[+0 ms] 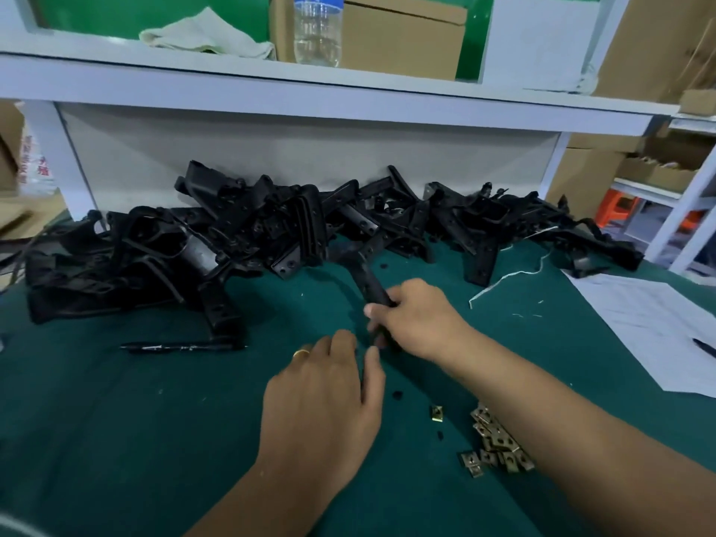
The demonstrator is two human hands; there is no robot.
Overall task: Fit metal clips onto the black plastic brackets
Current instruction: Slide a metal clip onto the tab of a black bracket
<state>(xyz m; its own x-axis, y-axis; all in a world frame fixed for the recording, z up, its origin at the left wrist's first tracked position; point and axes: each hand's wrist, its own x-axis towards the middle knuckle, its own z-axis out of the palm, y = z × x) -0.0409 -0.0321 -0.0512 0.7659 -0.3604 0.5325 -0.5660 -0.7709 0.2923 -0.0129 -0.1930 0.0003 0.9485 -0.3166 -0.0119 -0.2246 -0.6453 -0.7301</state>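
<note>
Right hand [416, 319] has its grip curled around the near end of one black bracket [366, 275]; the far end of that bracket reaches back to the bracket pile [240, 234] heaped along the rear of the table [116, 420]. Left hand [325, 397] lies flat-ish on the green mat just beside the right, fingers straight and lightly spread, gold ring [301, 353] on one finger. Its fingertips are right next to the bracket's near end; motion blur there, so can't tell if they touch it or carry a clip. Metal clips [494, 443] sit in a loose heap on the mat under the right forearm, one stray clip [438, 412] just to their left. Black pen [182, 346] lies left of the hands. White paper sheet [651, 323] at the right edge, with white string [515, 271] near it.
</note>
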